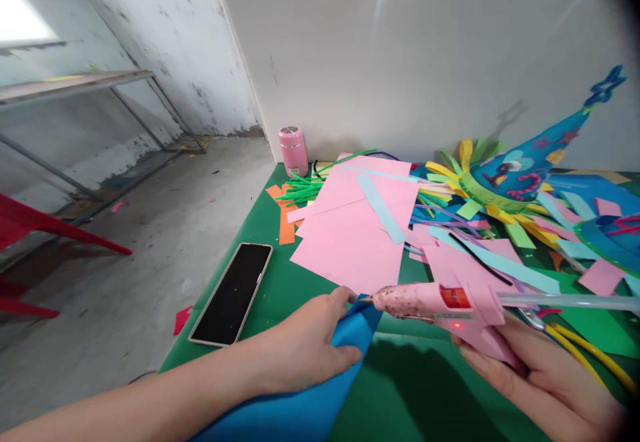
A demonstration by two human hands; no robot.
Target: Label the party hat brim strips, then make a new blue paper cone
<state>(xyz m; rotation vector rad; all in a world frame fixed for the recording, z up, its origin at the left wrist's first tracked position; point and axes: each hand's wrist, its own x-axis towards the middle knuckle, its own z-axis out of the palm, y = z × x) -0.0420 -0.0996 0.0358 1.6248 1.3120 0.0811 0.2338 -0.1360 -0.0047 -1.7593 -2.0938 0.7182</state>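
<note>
My left hand [310,349] is closed around a sheet of blue paper [300,415] near its upper tip, thumb on top and fingertips at the far edge. The blue sheet looks folded or rolled at that tip. In my right hand [545,375] is a pink hot glue gun [450,305], held level with its nozzle pointing left. A clear glue stick [570,301] sticks out of its back, and a small red light glows on its side. The nozzle meets the blue paper's tip beside my left fingers; whether glue is coming out is too small to tell.
A phone [233,295] lies on the green table [270,282] at left. Pink paper sheets [350,242], green pipe cleaners [300,189] and a pink canister [293,151] are farther back. A decorated blue cone hat [535,155] stands at right, before a white partition [400,62].
</note>
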